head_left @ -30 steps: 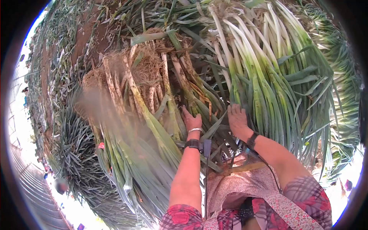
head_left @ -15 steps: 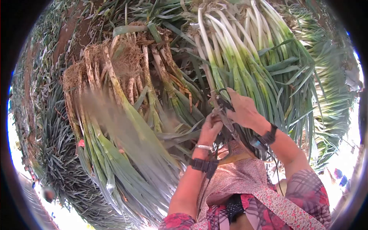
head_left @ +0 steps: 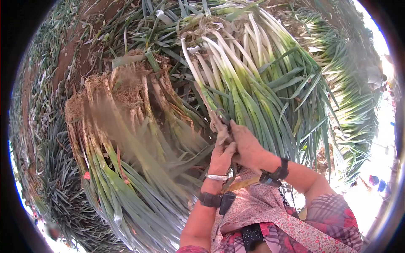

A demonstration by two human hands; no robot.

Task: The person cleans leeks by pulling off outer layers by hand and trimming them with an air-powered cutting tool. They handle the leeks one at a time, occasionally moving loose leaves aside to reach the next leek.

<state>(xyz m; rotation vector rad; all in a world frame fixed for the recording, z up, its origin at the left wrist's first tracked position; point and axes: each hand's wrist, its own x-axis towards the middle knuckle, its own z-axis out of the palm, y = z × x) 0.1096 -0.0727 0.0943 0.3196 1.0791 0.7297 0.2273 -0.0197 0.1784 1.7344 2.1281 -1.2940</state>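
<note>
My left hand (head_left: 222, 152) is closed around the lower part of a long, brownish, withered onion stalk (head_left: 209, 106), with the thumb pressed on it. Beside it, my right hand (head_left: 248, 144) is closed at the same spot, its fingertips meeting the stalk and a small dark thing that I cannot make out. Past the hands lies a pile of long green onions (head_left: 236, 76), with white stems and green leaves. To the left is a heap of uncleaned green onions (head_left: 114, 164), with brown skins and matted roots.
A long row of green onions (head_left: 352, 105) runs along the right side. Loose green leaves (head_left: 50, 181) cover the ground on the left, with bare brown soil (head_left: 65, 55) showing farther up. A flowered apron (head_left: 261, 202) covers my lap. A blurred patch obscures part of the left heap.
Both hands have shifted left and slightly down in view, along with the stalk. My right hand's fingers have come in closer to my left. The whole scene has also shifted left.
</note>
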